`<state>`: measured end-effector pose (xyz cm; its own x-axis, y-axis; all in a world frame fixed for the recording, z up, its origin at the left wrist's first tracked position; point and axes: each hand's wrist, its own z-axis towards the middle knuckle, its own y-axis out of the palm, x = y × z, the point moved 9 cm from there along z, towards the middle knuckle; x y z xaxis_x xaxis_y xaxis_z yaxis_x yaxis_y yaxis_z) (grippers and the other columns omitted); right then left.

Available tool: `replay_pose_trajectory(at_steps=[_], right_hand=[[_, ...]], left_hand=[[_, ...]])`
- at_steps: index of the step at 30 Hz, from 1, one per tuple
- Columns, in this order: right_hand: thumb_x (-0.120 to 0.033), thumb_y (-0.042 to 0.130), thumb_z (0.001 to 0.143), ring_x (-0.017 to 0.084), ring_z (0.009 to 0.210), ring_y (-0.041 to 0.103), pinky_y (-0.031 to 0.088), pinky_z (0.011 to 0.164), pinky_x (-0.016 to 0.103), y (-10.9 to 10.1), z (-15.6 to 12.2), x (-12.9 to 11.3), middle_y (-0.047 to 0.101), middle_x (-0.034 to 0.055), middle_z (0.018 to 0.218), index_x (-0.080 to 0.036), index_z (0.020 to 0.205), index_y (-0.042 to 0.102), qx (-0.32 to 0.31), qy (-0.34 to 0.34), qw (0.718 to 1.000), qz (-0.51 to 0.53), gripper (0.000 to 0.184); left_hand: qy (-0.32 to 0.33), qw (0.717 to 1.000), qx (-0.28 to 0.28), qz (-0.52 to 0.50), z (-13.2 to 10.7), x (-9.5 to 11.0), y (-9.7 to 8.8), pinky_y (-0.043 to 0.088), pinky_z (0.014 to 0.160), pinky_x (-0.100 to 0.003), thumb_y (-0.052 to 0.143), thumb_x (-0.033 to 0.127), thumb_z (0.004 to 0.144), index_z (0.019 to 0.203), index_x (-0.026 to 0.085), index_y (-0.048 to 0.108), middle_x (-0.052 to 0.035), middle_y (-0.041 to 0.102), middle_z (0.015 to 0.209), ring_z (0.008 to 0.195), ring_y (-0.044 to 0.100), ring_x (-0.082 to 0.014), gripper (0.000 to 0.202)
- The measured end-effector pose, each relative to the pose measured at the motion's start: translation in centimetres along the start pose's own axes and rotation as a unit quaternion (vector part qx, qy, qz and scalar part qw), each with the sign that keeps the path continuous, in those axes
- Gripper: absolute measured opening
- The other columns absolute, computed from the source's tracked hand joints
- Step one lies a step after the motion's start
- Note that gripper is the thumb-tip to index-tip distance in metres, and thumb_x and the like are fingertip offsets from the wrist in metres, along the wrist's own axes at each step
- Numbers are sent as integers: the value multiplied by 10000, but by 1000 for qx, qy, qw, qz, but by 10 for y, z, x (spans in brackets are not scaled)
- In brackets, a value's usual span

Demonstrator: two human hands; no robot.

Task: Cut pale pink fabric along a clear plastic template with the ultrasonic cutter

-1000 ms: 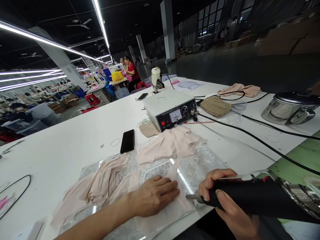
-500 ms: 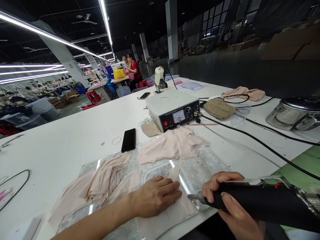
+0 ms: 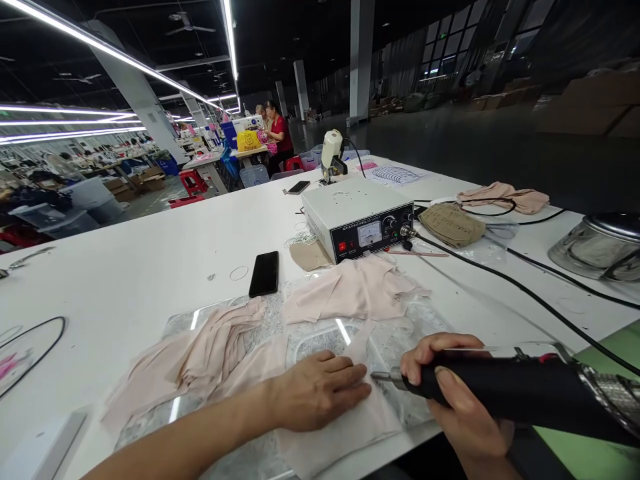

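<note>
My left hand (image 3: pixel 325 392) lies flat, palm down, on a pale pink fabric piece (image 3: pixel 350 437) spread over a clear sheet (image 3: pixel 425 320). Its fingers point right and press the cloth. My right hand (image 3: pixel 465 393) is wrapped round the thick black body of a handheld ultrasonic cutter (image 3: pixel 510 390). The cutter's narrow metal tip is at the fabric's right edge, just beyond my left fingertips; whether it touches the cloth I cannot tell. A fanned pile of pink fabric pieces (image 3: pixel 200 353) lies to the left, and another pink pile (image 3: pixel 350 290) lies farther back.
A control box (image 3: pixel 360 213) with a dial stands behind the fabric, its black cable (image 3: pixel 500 287) running right. A phone (image 3: pixel 264 273) lies left of it. Brown pattern pieces (image 3: pixel 453 223), a glass pot (image 3: pixel 595 250) and a small white machine (image 3: pixel 332 153) are on the table. People sit farther off.
The cutter's tip has moved a little away from me and left along the fabric edge, closer to my left fingertips. My left hand stays on the cloth. The view has shifted slightly.
</note>
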<state>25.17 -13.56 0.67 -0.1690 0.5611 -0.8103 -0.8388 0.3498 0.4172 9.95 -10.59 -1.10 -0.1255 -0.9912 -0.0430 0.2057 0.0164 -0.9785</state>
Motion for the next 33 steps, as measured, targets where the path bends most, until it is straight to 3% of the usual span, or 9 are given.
replay_pose_trajectory(at_steps=[10,16,21,26,33], right_hand=[[-236,629,856,139,549,592,543,564,341,4,2,1,572,-13,726,-232,875,566,4,17,1000,-4,66],[-166,604,862,143,558,600,540,554,341,11,4,1,573,-7,731,-235,881,564,-30,10,1000,-1,82],[-199,612,858,136,533,582,527,551,341,6,7,4,565,-14,706,-232,875,574,-13,29,999,1,53],[-217,630,811,128,521,568,508,553,345,-4,17,-3,566,-15,725,-227,856,584,57,-15,998,13,65],[-229,621,790,123,540,555,483,587,342,-2,34,13,553,-31,757,-237,860,569,105,-31,994,23,88]], left_hand=[[3,1000,19,-13,-2,0,0,450,776,-300,415,210,1014,1192,113,569,-118,623,1245,984,606,-186,254],[3,1000,10,-12,-2,1,1,449,779,-299,422,202,1013,1204,115,561,-130,624,1247,995,612,-186,252],[-2,1000,10,-20,-2,1,0,453,783,-298,418,205,1017,1194,118,568,-124,631,1247,999,616,-186,248],[-17,998,26,-54,-1,-2,-4,478,798,-302,383,225,1022,1172,125,587,-106,653,1226,998,629,-190,273],[-49,994,41,-93,-4,-23,-9,490,941,-343,391,235,1015,1223,120,582,-126,641,1256,1107,611,-223,305]])
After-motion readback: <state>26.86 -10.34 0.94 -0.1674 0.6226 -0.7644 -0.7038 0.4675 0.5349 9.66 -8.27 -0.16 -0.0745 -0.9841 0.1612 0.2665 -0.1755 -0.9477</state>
